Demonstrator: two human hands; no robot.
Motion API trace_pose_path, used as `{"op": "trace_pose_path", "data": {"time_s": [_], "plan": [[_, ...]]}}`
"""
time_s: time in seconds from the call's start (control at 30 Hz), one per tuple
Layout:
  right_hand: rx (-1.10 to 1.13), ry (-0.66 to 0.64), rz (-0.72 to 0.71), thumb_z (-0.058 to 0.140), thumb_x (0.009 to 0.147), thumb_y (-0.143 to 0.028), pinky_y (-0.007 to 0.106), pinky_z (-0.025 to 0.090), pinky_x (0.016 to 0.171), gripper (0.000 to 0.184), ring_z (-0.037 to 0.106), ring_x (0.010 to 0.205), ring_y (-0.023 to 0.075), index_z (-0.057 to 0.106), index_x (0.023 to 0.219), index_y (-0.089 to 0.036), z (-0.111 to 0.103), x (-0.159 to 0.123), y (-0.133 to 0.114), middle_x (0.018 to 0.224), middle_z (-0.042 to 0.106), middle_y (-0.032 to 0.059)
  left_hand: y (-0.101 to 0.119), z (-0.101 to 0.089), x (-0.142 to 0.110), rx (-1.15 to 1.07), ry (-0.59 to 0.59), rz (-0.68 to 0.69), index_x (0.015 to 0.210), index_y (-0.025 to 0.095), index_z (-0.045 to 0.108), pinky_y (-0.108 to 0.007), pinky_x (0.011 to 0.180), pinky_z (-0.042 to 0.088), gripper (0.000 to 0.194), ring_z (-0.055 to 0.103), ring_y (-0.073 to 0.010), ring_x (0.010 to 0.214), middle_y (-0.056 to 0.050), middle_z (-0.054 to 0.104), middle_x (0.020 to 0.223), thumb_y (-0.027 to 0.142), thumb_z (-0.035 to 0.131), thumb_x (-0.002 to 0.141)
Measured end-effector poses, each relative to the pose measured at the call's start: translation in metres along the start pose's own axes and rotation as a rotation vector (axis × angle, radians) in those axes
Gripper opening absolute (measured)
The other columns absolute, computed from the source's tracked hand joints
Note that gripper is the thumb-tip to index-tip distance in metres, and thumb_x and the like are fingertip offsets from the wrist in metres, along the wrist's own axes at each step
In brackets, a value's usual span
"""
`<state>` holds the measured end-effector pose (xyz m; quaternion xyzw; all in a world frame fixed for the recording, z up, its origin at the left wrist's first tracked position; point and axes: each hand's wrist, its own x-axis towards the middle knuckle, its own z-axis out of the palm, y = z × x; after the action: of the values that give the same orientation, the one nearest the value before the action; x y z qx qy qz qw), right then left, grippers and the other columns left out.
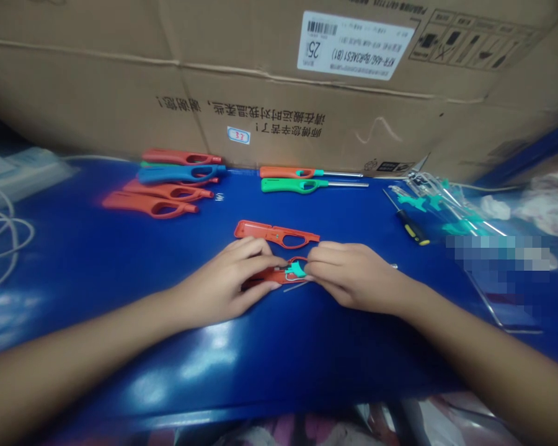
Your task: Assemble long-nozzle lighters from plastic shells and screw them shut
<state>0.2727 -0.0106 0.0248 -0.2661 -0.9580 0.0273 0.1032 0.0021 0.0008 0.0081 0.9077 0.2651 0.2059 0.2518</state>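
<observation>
lighter half-shell [273,276] is pinched by left hand [244,271] at nine o'clock, presumably for steadiness; teal trigger [298,269] by right hand [353,275].

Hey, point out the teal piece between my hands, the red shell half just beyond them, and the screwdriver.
Teal piece [297,269], head view: its visible middle.
Red shell half [270,235], head view: body, beside its large hole.
Screwdriver [407,220], head view: black part of its handle.

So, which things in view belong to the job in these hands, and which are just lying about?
Likely belonging:
red shell half between left hand and right hand
teal piece on it
second shell half behind
stacked handles
screwdriver

Probably just lying about:
white cable
crumpled white bundle
cardboard box
</observation>
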Motion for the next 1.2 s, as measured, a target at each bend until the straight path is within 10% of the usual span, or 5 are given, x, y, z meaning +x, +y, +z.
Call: {"op": "trace_pose_path", "data": {"time_s": [1.2], "plan": [[-0.078,-0.073,0.018,0.044,0.098,-0.013,0.032,0.034,0.063,0.020,0.052,0.079,0.0171,0.063,0.093,-0.017,-0.003,0.004,-0.011,0.091,0.065,0.0046,0.004,0.000,0.002,-0.034,0.020,-0.051,0.118,0.019,0.066,-0.032,0.082,0.049,0.024,0.058,-0.0183,0.090,-0.004,0.060,0.095,0.023,0.060,0.096]]}}
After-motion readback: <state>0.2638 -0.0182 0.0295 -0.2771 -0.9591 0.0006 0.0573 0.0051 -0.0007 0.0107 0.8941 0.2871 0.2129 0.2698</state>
